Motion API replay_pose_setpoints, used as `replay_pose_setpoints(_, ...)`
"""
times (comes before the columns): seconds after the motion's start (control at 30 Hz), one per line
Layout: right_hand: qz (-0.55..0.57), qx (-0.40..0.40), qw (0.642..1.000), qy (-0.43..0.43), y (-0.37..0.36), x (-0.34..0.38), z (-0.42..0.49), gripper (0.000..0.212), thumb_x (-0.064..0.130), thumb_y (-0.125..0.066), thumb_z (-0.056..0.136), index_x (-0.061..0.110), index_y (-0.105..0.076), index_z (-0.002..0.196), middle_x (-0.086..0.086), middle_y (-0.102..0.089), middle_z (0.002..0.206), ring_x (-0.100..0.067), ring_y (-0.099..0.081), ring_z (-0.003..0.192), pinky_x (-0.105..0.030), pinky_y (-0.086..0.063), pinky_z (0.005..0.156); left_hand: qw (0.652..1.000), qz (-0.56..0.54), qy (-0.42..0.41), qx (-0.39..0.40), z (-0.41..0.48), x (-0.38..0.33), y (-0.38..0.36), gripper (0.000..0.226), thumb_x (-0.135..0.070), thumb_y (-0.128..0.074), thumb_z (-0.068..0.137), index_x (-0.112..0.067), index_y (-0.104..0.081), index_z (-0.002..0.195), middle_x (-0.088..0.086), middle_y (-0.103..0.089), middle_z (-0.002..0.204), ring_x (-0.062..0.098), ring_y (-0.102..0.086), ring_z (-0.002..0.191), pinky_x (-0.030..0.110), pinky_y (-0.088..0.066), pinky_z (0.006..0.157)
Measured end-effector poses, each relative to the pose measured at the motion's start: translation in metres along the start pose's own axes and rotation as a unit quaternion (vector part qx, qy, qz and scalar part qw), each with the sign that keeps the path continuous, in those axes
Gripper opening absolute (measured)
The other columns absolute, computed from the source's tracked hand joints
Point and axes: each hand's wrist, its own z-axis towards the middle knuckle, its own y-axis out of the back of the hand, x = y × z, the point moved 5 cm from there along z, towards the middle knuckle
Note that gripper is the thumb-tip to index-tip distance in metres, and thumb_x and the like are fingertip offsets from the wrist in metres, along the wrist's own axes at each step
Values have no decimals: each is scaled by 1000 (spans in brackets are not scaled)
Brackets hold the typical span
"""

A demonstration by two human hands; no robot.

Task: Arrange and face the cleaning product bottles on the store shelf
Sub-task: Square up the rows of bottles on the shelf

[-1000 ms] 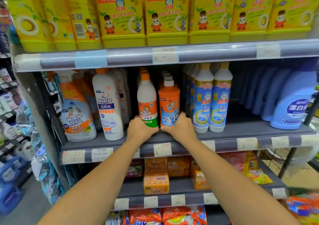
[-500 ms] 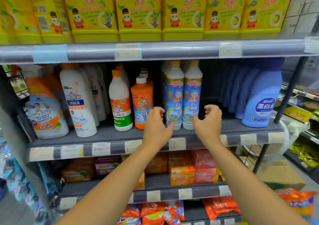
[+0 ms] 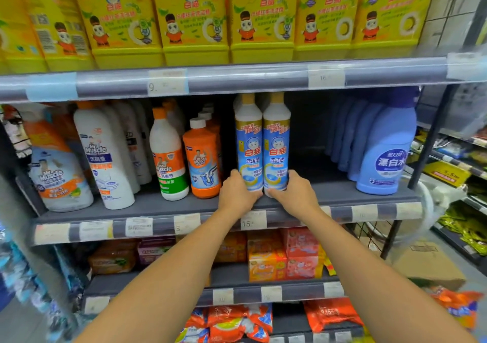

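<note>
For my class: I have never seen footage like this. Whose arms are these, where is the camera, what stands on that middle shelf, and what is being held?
There is no machine here: the arms belong to a person wearing a camera on the head, so you look forward and down as they do. The left hand and right hand each grip the base of one of two blue-labelled bottles standing upright side by side on the grey middle shelf. To their left stand an orange bottle and white Mr Muscle bottles; to the right, a blue bleach bottle. Yellow tubs fill the shelf above.
</note>
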Motion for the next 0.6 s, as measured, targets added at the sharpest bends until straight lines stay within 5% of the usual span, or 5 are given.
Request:
replay_pose_setpoints(0.33,-6,-3,1000,0,2,4,-3,63,46,-79,72,16,-53,120,-2,-68,115,-18,-65,98,-42,-56,82,998,-61,16,31,8,-2,2,71,-39,-88,59,-11,-52,114,3,-66,113,21,-64,100,38,-55,83)
replay_pose_setpoints(0.6,-32,-33,999,12,-1,0,-4,63,55,-74,73,22,-52,121,2,-69,113,-14,-66,95,-33,-55,75,997,-65,8,25,11,6,-3,56,-30,-83,65,-13,-56,111,4,-68,109,20,-65,94,29,-50,73)
